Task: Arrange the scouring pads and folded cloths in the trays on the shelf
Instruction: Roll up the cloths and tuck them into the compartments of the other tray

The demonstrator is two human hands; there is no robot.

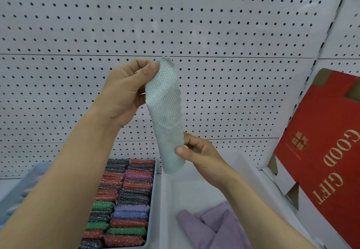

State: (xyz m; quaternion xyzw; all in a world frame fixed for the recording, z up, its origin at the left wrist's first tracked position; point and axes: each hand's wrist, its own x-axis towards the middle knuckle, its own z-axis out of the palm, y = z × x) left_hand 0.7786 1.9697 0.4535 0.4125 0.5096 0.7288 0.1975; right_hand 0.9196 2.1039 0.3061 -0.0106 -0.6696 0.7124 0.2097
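The person holds one pale green cloth (165,112) in the air with both hands, in front of the white pegboard wall (233,34). The left hand (124,91) pinches its top edge between thumb and curled fingers. The right hand (198,155) pinches the lower part, so the cloth hangs as a long, narrow strip, a little tilted. Its lower end is above the back of the white tray (194,188).

In this white tray lie some lilac cloths (214,227), folded, at the near end. Just beside it on the left stands a blue-grey tray (153,190). It is packed with scouring pads (132,206) in two rows: red, green, dark grey, purple and blue.

A red box (321,151) with the words "GOOD GIFT" leans at the right.
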